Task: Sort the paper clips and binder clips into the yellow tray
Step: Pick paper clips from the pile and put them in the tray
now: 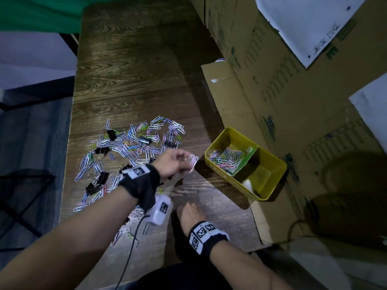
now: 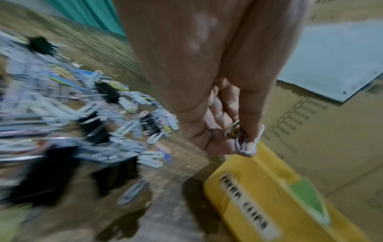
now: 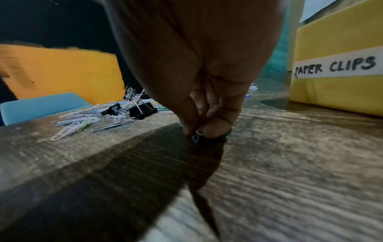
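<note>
A heap of coloured paper clips (image 1: 134, 143) mixed with black binder clips (image 1: 102, 150) covers the middle of the wooden table (image 1: 129, 76). The yellow tray (image 1: 270, 181), split by a green divider (image 1: 246, 162), holds paper clips in its far compartment. My left hand (image 1: 180, 162) hovers between heap and tray, pinching a few pale paper clips (image 2: 246, 142). My right hand (image 1: 189, 214) is down on the table near the front, fingertips pinching a small paper clip (image 3: 196, 135). The tray's side (image 3: 335, 91) carries a label reading PAPER CLIPS.
Large cardboard boxes (image 1: 293, 91) stand right behind and beside the tray along the table's right side. More clips (image 1: 125, 233) lie near the front edge under my left forearm. A black cable (image 1: 129, 252) hangs from the left wrist camera. Bare wood lies beyond the heap.
</note>
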Motion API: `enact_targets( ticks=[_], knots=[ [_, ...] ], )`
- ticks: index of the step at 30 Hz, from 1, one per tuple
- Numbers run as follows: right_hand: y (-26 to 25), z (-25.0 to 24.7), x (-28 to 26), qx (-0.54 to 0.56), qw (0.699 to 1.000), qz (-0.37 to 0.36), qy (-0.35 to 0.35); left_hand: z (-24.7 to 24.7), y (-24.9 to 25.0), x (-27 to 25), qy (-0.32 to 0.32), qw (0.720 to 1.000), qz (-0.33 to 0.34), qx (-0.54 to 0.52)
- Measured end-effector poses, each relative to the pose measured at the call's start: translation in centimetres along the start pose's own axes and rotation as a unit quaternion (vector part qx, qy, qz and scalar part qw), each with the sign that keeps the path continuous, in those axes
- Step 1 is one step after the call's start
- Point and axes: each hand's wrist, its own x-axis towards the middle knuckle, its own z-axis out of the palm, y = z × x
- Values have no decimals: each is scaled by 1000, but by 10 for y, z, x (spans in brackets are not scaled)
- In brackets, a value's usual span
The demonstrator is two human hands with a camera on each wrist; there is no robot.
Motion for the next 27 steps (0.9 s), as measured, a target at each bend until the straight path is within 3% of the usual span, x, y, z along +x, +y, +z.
enact_targets(
  ticks=[4,7,9,14,17,19,24,25,27],
  knots=[
    [3,4,4,28,998,17,-50,20,36,34,-20,999,-15,-26],
    [13,5,8,88,995,33,-21,34,51,49,-31,999,-26,-7],
    [24,2,4,186,982,40,6,43,56,56,-36,999,-32,18],
    [63,-8,-19,488,860,52,140,59,61,66,-1,997,-48,65],
    [83,-39,-42,576,795,41,186,59,58,67,-14,994,-36,107],
    [96,-66,-54,597,773,25,215,55,53,66,-10,992,-19,125],
    [124,-127,-56,592,749,52,293,42,47,49,25,998,10,58],
    [128,-136,-52,576,757,76,300,41,48,43,26,999,11,42],
    [136,-148,-38,512,801,127,281,34,46,30,26,999,13,26]
  ],
)
